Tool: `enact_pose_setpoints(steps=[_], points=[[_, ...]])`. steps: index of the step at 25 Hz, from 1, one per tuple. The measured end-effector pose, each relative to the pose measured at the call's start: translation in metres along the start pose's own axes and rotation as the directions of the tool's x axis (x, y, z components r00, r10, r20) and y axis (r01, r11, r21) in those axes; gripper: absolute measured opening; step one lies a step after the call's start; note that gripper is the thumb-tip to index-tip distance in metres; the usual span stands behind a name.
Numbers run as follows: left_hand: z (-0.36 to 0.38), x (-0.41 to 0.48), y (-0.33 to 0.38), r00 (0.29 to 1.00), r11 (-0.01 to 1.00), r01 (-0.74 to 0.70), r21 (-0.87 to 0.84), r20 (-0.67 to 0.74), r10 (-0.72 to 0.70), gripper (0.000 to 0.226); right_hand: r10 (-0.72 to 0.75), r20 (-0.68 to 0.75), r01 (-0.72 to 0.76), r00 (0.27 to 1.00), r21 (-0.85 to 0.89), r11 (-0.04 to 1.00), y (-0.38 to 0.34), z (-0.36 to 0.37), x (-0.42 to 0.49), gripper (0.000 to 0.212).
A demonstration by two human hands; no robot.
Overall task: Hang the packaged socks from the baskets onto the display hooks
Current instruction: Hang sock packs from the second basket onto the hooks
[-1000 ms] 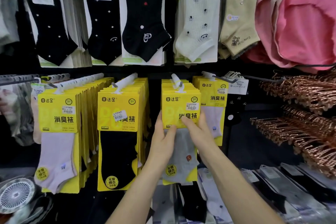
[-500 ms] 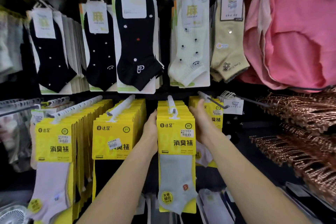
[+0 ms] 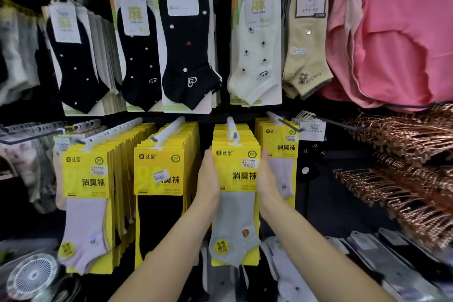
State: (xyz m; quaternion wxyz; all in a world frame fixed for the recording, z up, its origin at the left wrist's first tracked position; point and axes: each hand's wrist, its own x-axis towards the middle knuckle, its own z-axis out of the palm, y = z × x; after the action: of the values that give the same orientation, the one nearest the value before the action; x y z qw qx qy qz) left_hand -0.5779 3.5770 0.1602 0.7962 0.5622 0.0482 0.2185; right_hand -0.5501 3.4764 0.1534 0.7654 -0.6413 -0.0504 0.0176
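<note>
Both your hands have drawn back along the hook (image 3: 231, 127); left hand (image 3: 208, 179) and right hand (image 3: 266, 180), fingers straight, press the sock packs (image 3: 235, 171) square. Next, probably let go and fetch more.

The yellow backing card (image 3: 235, 162) before me is smooth, glossy paper; its grey sock (image 3: 232, 223) matt knit cloth; the hangers (image 3: 402, 193) shiny copper-coloured metal.

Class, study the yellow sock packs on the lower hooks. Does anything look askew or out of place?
Yes: the price sticker on the front black-sock pack sits tilted and low, overlapping the printed characters. On the grey-sock pack beside it, the sticker sits straight and higher up.
</note>
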Motion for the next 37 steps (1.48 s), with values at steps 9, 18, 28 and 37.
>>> enact_pose_setpoints(steps=[9, 18, 28, 37], points=[[-0.051, -0.068, 0.009, 0.988, 0.947, -0.142, 0.288, 0.105, 0.116, 0.042, -0.364, -0.051, 0.349, 0.93, -0.189, 0.918, 0.018, -0.029, -0.067, 0.013], [-0.134, -0.033, 0.034, 0.929, 0.858, -0.232, 0.458, -0.156, 0.335, 0.057, -0.165, 0.301, 0.258, 0.939, -0.303, 0.917, 0.033, 0.073, -0.074, 0.056], [-0.135, 0.003, 0.055, 0.967, 0.88, -0.249, 0.403, 0.055, 0.249, 0.053, -0.298, 0.223, 0.359, 0.928, -0.318, 0.878, 0.018, 0.136, -0.043, 0.072], [-0.144, -0.002, 0.037, 0.947, 0.863, -0.32, 0.39, 0.103, 0.304, 0.044, -0.299, 0.301, 0.387, 0.906, -0.296, 0.873, 0.021, 0.128, -0.045, 0.076]])
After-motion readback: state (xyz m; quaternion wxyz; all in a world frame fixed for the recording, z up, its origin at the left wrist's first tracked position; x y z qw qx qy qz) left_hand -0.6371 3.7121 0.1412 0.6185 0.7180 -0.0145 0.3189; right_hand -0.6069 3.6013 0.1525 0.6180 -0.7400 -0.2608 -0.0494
